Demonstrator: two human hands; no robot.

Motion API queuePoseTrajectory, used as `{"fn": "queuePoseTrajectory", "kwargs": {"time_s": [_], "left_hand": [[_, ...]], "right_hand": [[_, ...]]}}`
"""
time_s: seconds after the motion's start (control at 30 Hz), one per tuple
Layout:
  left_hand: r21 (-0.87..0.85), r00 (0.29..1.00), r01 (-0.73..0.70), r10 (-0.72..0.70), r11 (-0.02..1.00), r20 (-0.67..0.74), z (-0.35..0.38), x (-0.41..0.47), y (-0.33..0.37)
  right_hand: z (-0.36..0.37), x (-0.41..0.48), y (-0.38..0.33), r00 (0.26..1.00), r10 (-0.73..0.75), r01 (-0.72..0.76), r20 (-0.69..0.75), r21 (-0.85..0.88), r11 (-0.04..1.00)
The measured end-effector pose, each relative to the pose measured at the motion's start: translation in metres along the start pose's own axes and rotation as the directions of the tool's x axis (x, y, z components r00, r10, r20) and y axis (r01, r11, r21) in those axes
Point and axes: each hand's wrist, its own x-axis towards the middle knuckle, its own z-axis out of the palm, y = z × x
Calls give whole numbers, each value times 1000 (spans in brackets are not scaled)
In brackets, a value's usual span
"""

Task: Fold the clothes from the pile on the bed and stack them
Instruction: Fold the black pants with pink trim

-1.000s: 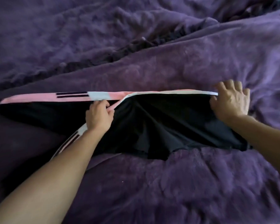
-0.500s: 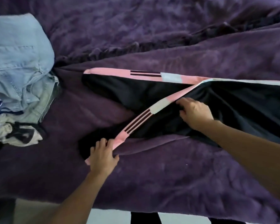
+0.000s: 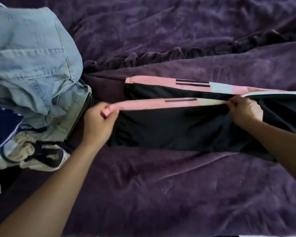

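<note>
Fingers: curled, pinched the taut pink stripe, left hand at the cuff, right hand mid-leg.
Track pants: smooth, black, lay on the plush purple blanket.
Denim jeans: crumpled, far left.

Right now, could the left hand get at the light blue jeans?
Probably yes: the jeans lie right beside the left hand, nothing between, but it pinches the pink stripe of the track pants and must let go first.
</note>
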Motion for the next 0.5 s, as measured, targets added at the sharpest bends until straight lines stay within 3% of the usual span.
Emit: {"fn": "queuePoseTrajectory", "kwargs": {"time_s": [0.1,0.2,0.3,0.4,0.5], "left_hand": [[-104,997,9,-16,995,-73,4,67,23],[-76,988,120,-127,990,-91,26,125,25],[-77,945,326,-323,942,40,54,153,9],[-189,827,561,-533,806,179,69,148,1],[-252,696,707,-585,661,417,66,144,3]], "right_hand": [[-11,16,-7,994,64,-60,-93,46,997],[-20,34,-15,985,118,-103,-127,121,987],[-20,38,-24,981,148,-120,-122,208,971],[-6,12,-34,982,-43,78,-183,191,979],[19,-24,-43,920,-359,376,-159,89,922]]}}
